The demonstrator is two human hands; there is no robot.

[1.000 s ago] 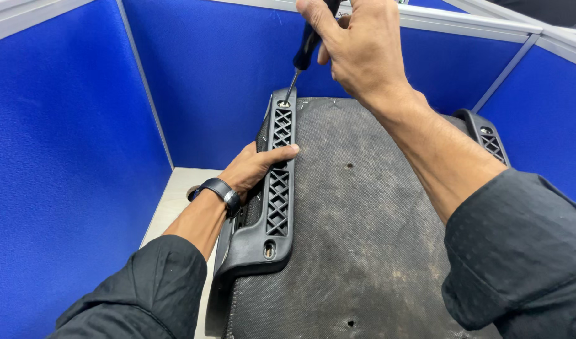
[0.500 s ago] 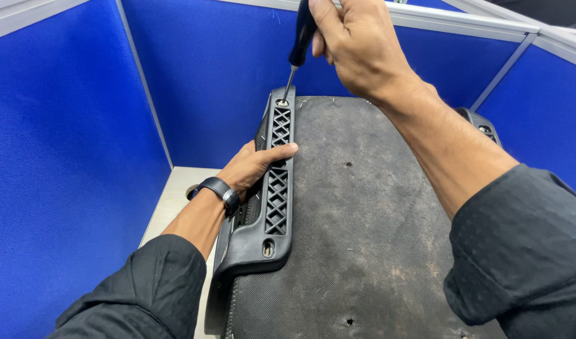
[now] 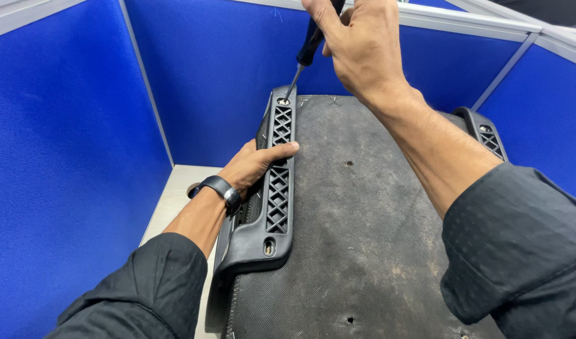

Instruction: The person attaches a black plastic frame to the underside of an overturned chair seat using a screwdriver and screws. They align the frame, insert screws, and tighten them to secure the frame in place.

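An upturned chair seat [image 3: 369,238] with a dark, worn fabric underside lies in front of me. A black plastic armrest bracket [image 3: 277,207] with a lattice pattern runs along its left edge. My left hand [image 3: 253,166] grips this bracket at its middle, thumb laid across the lattice. My right hand [image 3: 363,47] is raised at the top of the view, closed around a black-handled screwdriver [image 3: 307,53]. The screwdriver's metal tip rests in the screw hole at the bracket's far end [image 3: 283,100].
Blue partition walls [image 3: 68,157] enclose the desk on the left, back and right. A second black bracket [image 3: 485,135] sits on the seat's right edge. A strip of pale desk top [image 3: 175,201] shows to the left of the seat.
My right hand has shifted slightly with the screwdriver, turning at the far screw. The left hand stays on the bracket.
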